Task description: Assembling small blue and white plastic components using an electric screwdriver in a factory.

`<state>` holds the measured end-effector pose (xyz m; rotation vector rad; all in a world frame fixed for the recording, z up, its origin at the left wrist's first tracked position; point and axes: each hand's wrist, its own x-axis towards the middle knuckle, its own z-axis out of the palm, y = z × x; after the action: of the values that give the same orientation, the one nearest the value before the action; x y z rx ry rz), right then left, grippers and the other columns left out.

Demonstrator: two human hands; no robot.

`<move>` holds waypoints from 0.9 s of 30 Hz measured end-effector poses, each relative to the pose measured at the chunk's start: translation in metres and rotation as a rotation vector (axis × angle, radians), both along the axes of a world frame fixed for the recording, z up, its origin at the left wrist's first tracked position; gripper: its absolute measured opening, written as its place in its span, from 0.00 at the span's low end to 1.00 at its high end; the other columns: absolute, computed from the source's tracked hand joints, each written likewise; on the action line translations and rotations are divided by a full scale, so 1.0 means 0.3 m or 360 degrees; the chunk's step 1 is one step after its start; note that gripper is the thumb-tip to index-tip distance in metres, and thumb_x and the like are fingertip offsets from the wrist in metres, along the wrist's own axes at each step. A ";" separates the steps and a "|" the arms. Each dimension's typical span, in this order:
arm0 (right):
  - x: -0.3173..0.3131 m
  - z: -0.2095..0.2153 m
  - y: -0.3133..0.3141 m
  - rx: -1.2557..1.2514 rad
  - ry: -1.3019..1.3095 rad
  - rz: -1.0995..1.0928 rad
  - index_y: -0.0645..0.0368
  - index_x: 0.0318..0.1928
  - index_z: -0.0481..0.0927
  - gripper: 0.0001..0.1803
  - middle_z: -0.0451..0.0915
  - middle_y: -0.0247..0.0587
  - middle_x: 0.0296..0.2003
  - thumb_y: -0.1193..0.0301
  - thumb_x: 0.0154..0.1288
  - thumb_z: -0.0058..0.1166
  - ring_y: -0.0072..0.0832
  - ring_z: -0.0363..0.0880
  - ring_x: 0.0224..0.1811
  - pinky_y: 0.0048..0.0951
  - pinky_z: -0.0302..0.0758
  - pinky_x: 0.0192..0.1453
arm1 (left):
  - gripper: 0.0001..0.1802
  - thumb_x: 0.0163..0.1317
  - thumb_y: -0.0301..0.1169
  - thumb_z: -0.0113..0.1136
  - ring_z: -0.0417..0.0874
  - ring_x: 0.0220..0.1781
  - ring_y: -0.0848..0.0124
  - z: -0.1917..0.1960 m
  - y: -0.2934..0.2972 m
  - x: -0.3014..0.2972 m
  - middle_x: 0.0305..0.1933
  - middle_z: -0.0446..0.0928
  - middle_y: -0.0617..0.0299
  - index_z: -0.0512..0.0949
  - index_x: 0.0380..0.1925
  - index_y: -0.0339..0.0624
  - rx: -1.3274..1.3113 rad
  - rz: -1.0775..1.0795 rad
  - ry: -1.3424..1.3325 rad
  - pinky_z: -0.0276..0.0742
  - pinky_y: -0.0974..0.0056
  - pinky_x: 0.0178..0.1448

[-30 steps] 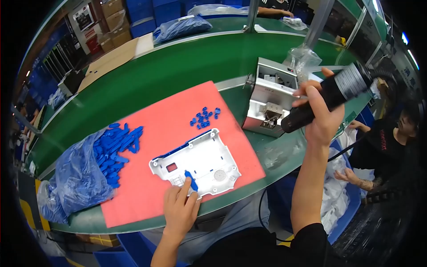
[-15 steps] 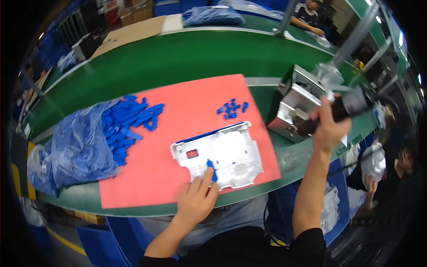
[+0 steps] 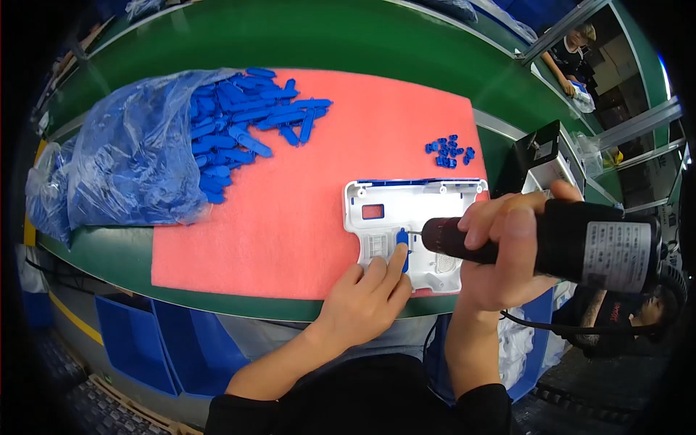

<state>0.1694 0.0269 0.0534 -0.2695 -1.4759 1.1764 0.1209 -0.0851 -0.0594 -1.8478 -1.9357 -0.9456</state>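
Note:
A white plastic housing lies open side up on the pink foam mat, with a blue edge along its far side. Inside it is a small blue plastic strip. The outstretched index finger of my left hand presses on this strip; the other fingers are loosely bent and hold nothing. My right hand is wrapped round a black electric screwdriver, held level over the housing's right part. Its thin bit reaches the far end of the strip; whether it touches a screw is too small to tell.
A clear bluish bag at the left spills many blue strips onto the mat. Several small blue pieces lie at its far right. A metal box stands beyond the screwdriver. Blue bins sit below the bench. Other people are at the right.
My right hand has brought the screwdriver left from beside the metal box to the blue strip. My left index finger stays on the strip. The view has shifted.

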 end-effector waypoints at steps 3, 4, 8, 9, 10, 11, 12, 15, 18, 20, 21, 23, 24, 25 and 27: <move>-0.023 -0.009 0.001 0.0068 -0.0105 -0.0160 0.69 0.52 0.58 0.24 0.69 0.36 0.18 0.77 0.57 0.51 0.22 0.68 0.15 0.26 0.72 0.24 | 0.07 0.48 0.30 0.58 0.74 0.33 0.67 0.001 0.001 -0.005 0.50 0.76 0.47 0.74 0.26 0.38 -0.0009 -0.0011 -0.0033 0.66 0.69 0.29; -0.028 -0.006 -0.001 0.0090 -0.0162 -0.0243 0.72 0.52 0.58 0.23 0.66 0.36 0.17 0.76 0.58 0.47 0.22 0.66 0.12 0.29 0.72 0.22 | 0.06 0.50 0.28 0.55 0.74 0.35 0.66 0.004 0.002 -0.006 0.50 0.76 0.45 0.74 0.27 0.37 -0.0013 -0.0041 -0.0060 0.66 0.70 0.30; -0.034 -0.022 0.008 0.0119 -0.0111 -0.0197 0.72 0.52 0.59 0.22 0.67 0.37 0.18 0.76 0.59 0.48 0.21 0.66 0.13 0.28 0.72 0.22 | 0.06 0.50 0.28 0.55 0.75 0.35 0.66 0.007 0.001 -0.006 0.49 0.77 0.45 0.74 0.27 0.37 -0.0018 -0.0062 -0.0057 0.67 0.70 0.30; -0.034 -0.023 0.010 0.0126 -0.0124 -0.0197 0.72 0.52 0.59 0.22 0.68 0.37 0.18 0.77 0.59 0.48 0.21 0.66 0.13 0.28 0.72 0.22 | 0.06 0.49 0.28 0.55 0.75 0.35 0.66 0.008 0.002 -0.006 0.49 0.77 0.45 0.74 0.26 0.37 -0.0014 -0.0058 -0.0054 0.67 0.70 0.30; -0.036 -0.026 0.011 0.0134 -0.0134 -0.0194 0.72 0.52 0.59 0.22 0.68 0.38 0.19 0.77 0.59 0.48 0.21 0.66 0.13 0.28 0.72 0.22 | 0.06 0.49 0.28 0.55 0.75 0.34 0.67 0.008 0.002 -0.007 0.49 0.77 0.45 0.74 0.26 0.37 -0.0009 -0.0050 -0.0049 0.67 0.70 0.30; -0.039 -0.031 0.012 0.0136 -0.0128 -0.0190 0.72 0.52 0.59 0.22 0.68 0.38 0.19 0.77 0.59 0.48 0.21 0.66 0.13 0.28 0.72 0.22 | 0.06 0.49 0.28 0.55 0.75 0.34 0.67 0.004 0.003 -0.008 0.49 0.77 0.45 0.74 0.26 0.37 -0.0007 -0.0046 -0.0043 0.67 0.70 0.30; -0.042 -0.038 0.012 0.0093 -0.0134 -0.0198 0.72 0.53 0.59 0.22 0.68 0.38 0.19 0.77 0.59 0.49 0.21 0.66 0.13 0.28 0.72 0.22 | 0.07 0.47 0.30 0.58 0.74 0.32 0.68 -0.004 0.003 -0.008 0.49 0.77 0.47 0.74 0.25 0.39 0.0021 -0.0024 -0.0037 0.65 0.69 0.28; -0.046 -0.042 0.012 0.0066 -0.0125 -0.0162 0.72 0.53 0.59 0.23 0.68 0.38 0.19 0.78 0.59 0.49 0.21 0.66 0.13 0.28 0.72 0.22 | 0.09 0.46 0.32 0.62 0.73 0.29 0.68 -0.014 0.003 -0.006 0.49 0.77 0.49 0.75 0.24 0.40 0.0051 0.0004 -0.0024 0.64 0.68 0.27; -0.036 -0.040 0.013 0.0100 -0.0103 -0.0087 0.72 0.53 0.59 0.23 0.68 0.38 0.19 0.77 0.59 0.49 0.21 0.66 0.13 0.27 0.72 0.22 | 0.09 0.46 0.33 0.62 0.73 0.29 0.68 -0.006 0.000 -0.006 0.49 0.77 0.49 0.75 0.24 0.40 0.0052 0.0000 -0.0033 0.64 0.68 0.27; -0.036 -0.038 0.018 0.0147 -0.0094 -0.0117 0.72 0.53 0.59 0.24 0.68 0.38 0.18 0.76 0.58 0.50 0.21 0.66 0.13 0.27 0.72 0.21 | 0.09 0.46 0.33 0.62 0.73 0.29 0.68 -0.005 0.000 -0.010 0.49 0.77 0.49 0.75 0.25 0.40 0.0056 0.0001 -0.0034 0.64 0.68 0.27; -0.036 -0.033 0.019 0.0149 -0.0088 -0.0117 0.72 0.53 0.59 0.24 0.68 0.38 0.18 0.76 0.58 0.50 0.21 0.66 0.13 0.27 0.72 0.21 | 0.10 0.46 0.33 0.62 0.73 0.30 0.68 -0.006 0.001 -0.011 0.49 0.77 0.49 0.75 0.25 0.40 0.0057 0.0000 -0.0040 0.64 0.68 0.27; -0.032 -0.017 0.023 0.0107 -0.0058 -0.0167 0.73 0.53 0.58 0.25 0.67 0.37 0.18 0.75 0.58 0.51 0.22 0.66 0.13 0.27 0.72 0.22 | 0.10 0.46 0.34 0.62 0.73 0.30 0.68 -0.003 0.004 -0.010 0.49 0.77 0.49 0.75 0.25 0.41 0.0065 -0.0018 -0.0039 0.65 0.68 0.27; -0.020 -0.008 0.033 0.0136 -0.0068 -0.0198 0.73 0.53 0.58 0.25 0.67 0.37 0.18 0.74 0.58 0.50 0.22 0.65 0.13 0.28 0.72 0.23 | 0.10 0.45 0.34 0.62 0.73 0.31 0.68 0.001 0.006 -0.007 0.50 0.76 0.50 0.75 0.25 0.41 0.0050 -0.0004 -0.0062 0.65 0.67 0.28; 0.002 0.010 0.050 0.0178 -0.0073 -0.0247 0.73 0.54 0.58 0.25 0.66 0.36 0.19 0.74 0.58 0.50 0.22 0.65 0.13 0.28 0.72 0.23 | 0.10 0.45 0.34 0.63 0.74 0.32 0.67 0.009 0.015 -0.003 0.50 0.76 0.51 0.75 0.25 0.42 0.0048 -0.0008 -0.0082 0.66 0.67 0.29; 0.051 0.077 0.111 0.0138 0.0266 -0.0157 0.69 0.55 0.59 0.24 0.68 0.37 0.18 0.76 0.61 0.49 0.24 0.67 0.14 0.29 0.74 0.23 | 0.10 0.45 0.34 0.63 0.74 0.33 0.67 0.013 0.018 0.004 0.51 0.76 0.52 0.75 0.25 0.42 0.0010 -0.0031 -0.0087 0.68 0.66 0.30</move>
<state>0.1848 0.0601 0.0766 -0.1778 -1.3480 1.0279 0.1223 -0.0797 -0.0556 -1.8591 -1.9473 -1.0175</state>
